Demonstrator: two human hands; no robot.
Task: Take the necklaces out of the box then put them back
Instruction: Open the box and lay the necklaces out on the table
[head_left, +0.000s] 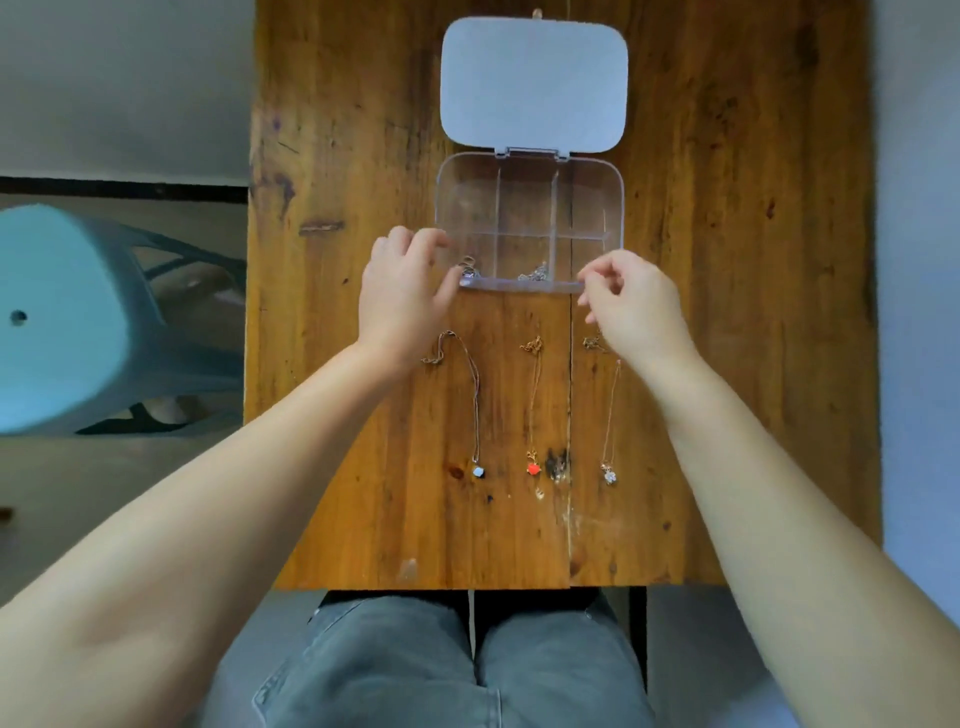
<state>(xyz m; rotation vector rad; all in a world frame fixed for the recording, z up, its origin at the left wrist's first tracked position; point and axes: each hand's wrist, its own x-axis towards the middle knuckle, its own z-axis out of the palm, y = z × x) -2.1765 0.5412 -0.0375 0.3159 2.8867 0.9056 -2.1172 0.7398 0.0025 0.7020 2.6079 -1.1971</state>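
Head view, box (530, 228) between both hands

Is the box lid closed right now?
No, the lid lies flipped open flat on the table behind the clear box.

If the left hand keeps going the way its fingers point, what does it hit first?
Likely the clear box's near-left corner: the left hand's fingertips already look at its wall, with a chain just inside. Depth is unclear.
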